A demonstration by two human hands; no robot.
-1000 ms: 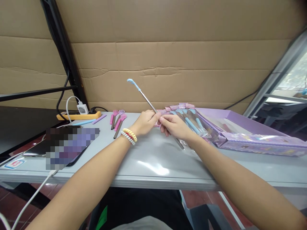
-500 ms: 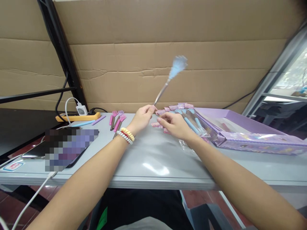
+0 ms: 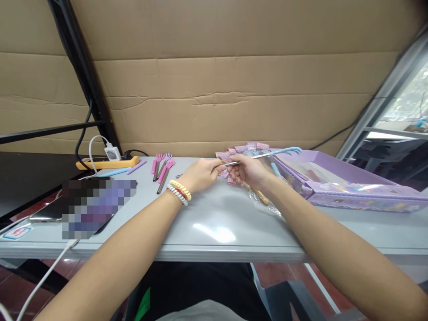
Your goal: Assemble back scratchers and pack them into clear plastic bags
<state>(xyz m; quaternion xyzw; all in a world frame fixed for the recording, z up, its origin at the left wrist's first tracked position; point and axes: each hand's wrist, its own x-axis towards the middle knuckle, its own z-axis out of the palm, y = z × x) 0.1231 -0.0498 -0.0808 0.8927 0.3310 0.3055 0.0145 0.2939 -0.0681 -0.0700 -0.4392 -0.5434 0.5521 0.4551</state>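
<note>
My left hand (image 3: 199, 174) and my right hand (image 3: 249, 170) are both closed on a telescopic back scratcher (image 3: 267, 154) with a metal shaft and a pale blue claw head. It lies nearly level above the grey table (image 3: 207, 223), its head pointing right over the purple box (image 3: 334, 183). The left fingers pinch the handle end, the right fingers grip the shaft beside them. Under the right wrist lies a clear plastic bag (image 3: 264, 200) holding more scratchers with blue handles.
Pink scratchers (image 3: 162, 166) lie to the left of my hands. A yellow power strip (image 3: 109, 162) with a white charger sits at the back left. A blurred-out tablet (image 3: 90, 205) rests near the front left edge. Cardboard lines the wall behind.
The scratcher's blue head swung from up-left, through upright, down to the right. It now lies almost level over the purple box, and my right hand has closed on its shaft again.
</note>
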